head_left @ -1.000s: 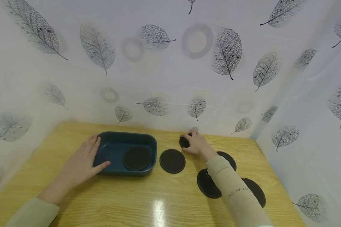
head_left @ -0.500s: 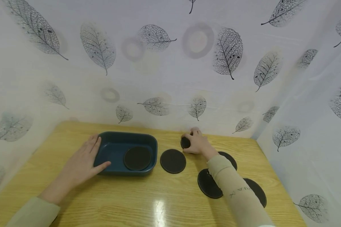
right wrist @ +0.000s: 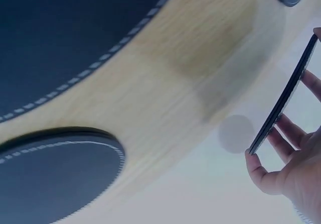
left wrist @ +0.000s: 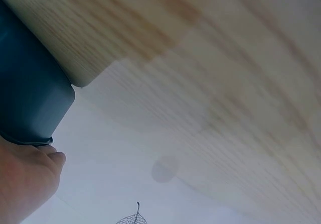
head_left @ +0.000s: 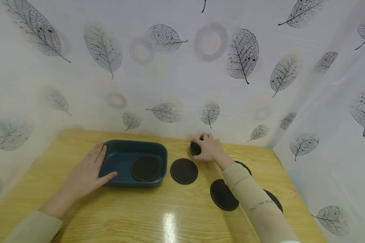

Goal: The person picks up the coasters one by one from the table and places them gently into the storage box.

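Note:
My right hand grips a round black coaster by its edge, at the back of the table. In the right wrist view this coaster shows edge-on, raised from the wood, with thumb and fingertips spread along its rim. My left hand lies along the left side of a dark blue rectangular dish, fingers straight at its rim and thumb reaching over the near left corner. Inside the dish, toward its right end, lies another black coaster. One more coaster lies flat just right of the dish.
Under and beside the right forearm lie several more coasters, one nearer, another coaster partly hidden by the sleeve. The wooden table ends at a leaf-patterned white curtain behind and on the right.
My right hand has lifted slightly with the coaster, which now tilts up a little. The left hand and dish stay in place.

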### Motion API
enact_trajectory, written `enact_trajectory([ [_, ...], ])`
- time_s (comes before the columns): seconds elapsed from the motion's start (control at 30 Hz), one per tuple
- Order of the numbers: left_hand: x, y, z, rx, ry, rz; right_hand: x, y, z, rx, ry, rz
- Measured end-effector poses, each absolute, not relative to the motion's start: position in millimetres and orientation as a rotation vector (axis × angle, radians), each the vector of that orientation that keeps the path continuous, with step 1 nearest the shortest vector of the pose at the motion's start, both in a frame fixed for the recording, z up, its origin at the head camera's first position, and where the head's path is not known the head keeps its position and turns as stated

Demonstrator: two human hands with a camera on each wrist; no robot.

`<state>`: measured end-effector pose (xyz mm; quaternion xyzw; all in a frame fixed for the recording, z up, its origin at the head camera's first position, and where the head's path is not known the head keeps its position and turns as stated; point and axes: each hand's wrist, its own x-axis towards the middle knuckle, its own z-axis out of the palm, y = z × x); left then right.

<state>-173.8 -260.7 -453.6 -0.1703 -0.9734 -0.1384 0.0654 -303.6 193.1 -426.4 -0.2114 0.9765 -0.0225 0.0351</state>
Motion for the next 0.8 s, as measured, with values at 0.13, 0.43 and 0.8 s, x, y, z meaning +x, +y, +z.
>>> enact_trajectory([
  [0.13,-174.0,-260.7,-453.3,-0.509,-2.955,-0.430,-298.5,182.9,-415.5,-0.717,2.999,-0.053],
  [0.43,-173.3,-260.3,-452.3,-0.515,-2.956,-0.433,-289.7,159.5,-403.0,-0.832,2.985,0.026],
  [0.8,-173.0,-259.6,-452.6,-0.510,-2.940,-0.416,-273.9,127.7,-385.5,-1.064,2.954,0.006],
])
